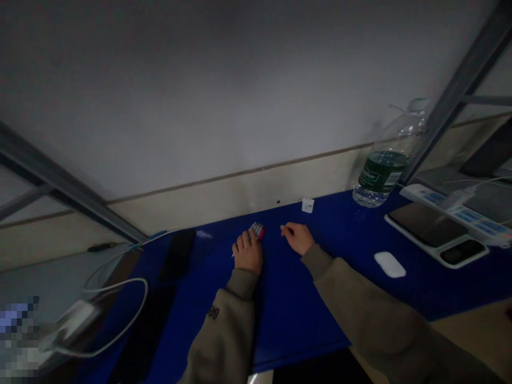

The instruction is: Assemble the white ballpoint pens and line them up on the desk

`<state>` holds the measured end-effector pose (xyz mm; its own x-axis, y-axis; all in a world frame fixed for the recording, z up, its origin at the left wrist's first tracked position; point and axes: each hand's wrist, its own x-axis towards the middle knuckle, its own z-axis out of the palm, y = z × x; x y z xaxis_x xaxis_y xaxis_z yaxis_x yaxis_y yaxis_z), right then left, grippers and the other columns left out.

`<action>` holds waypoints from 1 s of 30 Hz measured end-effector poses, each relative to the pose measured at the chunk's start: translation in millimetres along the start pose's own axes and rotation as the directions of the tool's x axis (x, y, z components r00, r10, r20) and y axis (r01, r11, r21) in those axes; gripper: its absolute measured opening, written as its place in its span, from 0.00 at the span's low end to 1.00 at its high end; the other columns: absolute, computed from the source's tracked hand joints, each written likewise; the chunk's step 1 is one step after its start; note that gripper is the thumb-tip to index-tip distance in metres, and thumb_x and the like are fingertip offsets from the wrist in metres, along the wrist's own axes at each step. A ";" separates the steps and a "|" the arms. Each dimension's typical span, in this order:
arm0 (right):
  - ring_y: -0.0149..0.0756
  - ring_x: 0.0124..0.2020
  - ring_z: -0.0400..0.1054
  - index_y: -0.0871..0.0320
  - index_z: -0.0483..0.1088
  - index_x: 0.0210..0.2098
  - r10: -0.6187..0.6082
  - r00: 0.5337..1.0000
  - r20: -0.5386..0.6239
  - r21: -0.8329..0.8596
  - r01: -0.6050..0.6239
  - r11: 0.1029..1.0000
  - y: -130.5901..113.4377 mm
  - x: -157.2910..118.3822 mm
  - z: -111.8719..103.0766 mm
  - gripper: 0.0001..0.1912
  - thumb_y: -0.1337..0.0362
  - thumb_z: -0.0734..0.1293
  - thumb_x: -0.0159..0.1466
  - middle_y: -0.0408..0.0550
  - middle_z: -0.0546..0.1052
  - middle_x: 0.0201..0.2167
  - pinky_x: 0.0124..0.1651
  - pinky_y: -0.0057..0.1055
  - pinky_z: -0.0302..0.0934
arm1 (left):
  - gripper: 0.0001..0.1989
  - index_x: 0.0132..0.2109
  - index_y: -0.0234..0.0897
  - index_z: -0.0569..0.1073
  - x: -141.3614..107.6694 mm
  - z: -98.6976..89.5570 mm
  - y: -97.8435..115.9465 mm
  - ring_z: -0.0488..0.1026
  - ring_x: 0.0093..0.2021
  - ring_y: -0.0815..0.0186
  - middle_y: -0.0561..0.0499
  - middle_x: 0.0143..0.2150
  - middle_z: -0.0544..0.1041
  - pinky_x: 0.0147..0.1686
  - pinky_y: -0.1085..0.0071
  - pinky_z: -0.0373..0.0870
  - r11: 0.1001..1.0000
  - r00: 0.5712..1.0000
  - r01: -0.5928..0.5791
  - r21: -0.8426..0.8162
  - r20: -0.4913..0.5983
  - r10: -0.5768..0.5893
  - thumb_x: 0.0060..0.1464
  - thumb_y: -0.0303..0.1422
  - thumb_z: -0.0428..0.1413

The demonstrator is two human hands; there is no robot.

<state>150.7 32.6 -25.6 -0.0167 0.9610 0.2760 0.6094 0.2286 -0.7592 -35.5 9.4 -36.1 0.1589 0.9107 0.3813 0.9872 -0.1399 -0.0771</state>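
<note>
My left hand (247,253) lies over a small bunch of pens (257,230) on the blue tabletop (288,309), its fingers curled down on them. The pens' grey and dark ends and one red part show past the fingertips; the rest is covered by the hand. To the right, my right hand (298,238) hovers at or just above the table with its fingers curled in and the thumb near the index finger. No object shows in it. A white charger plug (308,205) stands just beyond it, by the wall.
A large clear bottle with a green label (382,170) stands at the back right. Near it are a white power strip (460,210), a white device with dark panels (436,234) and a white earbud case (389,264). At left lie a dark phone-like slab (177,255) and a white cable (146,298).
</note>
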 end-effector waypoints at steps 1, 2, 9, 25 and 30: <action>0.30 0.22 0.65 0.57 0.70 0.23 -0.005 1.000 -0.014 -0.002 0.005 1.000 -0.3 0.0 -0.2 0.19 0.57 0.56 0.64 0.44 0.73 0.20 0.27 0.27 0.51 | 0.24 0.61 0.30 0.57 -0.3 -3.3 4.4 0.59 0.56 0.51 0.35 0.58 0.62 0.50 0.51 0.57 0.994 0.994 -0.104 -0.032 0.021 0.105 0.59 0.34 0.43; 0.31 0.22 0.65 0.57 0.69 0.23 -0.008 0.999 -0.038 -0.002 0.008 1.000 -0.8 0.0 -0.8 0.19 0.57 0.56 0.64 0.44 0.73 0.20 0.27 0.27 0.52 | 0.24 0.62 0.32 0.57 -0.8 -7.2 8.9 0.59 0.56 0.52 0.36 0.59 0.62 0.51 0.52 0.57 0.975 0.976 -0.211 -0.069 0.037 0.213 0.60 0.35 0.42; 0.32 0.25 0.68 0.57 0.68 0.25 0.039 0.965 -0.261 0.058 -0.025 0.998 -4.3 1.2 -10.4 0.21 0.54 0.54 0.65 0.45 0.75 0.23 0.30 0.26 0.56 | 0.24 0.64 0.37 0.52 -1.8 -25.8 29.3 0.56 0.60 0.59 0.43 0.62 0.59 0.58 0.56 0.49 0.775 0.791 -0.596 -0.210 0.014 0.612 0.62 0.36 0.40; 0.35 0.29 0.63 0.58 0.69 0.25 -0.064 0.981 -0.186 -0.119 0.042 0.992 4.9 2.8 -4.3 0.15 0.59 0.58 0.62 0.47 0.71 0.24 0.35 0.30 0.56 | 0.24 0.65 0.44 0.51 3.2 -10.0 18.6 0.46 0.65 0.61 0.52 0.65 0.54 0.61 0.56 0.47 0.930 0.950 -0.295 -0.218 0.036 0.310 0.62 0.33 0.38; 0.37 0.34 0.62 0.57 0.70 0.32 -0.111 0.977 -0.182 -0.116 0.090 0.989 8.6 2.6 -1.2 0.06 0.63 0.63 0.59 0.48 0.70 0.30 0.42 0.34 0.56 | 0.24 0.65 0.42 0.51 5.0 -6.9 17.7 0.45 0.66 0.60 0.51 0.66 0.53 0.61 0.55 0.45 0.946 0.965 -0.247 -0.209 0.033 0.260 0.62 0.34 0.38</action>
<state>156.9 36.9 -30.7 0.0605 0.8855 0.4608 0.6931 0.2949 -0.6578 -17.2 8.7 -29.2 0.4090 0.8554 0.3179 0.8982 -0.4389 0.0256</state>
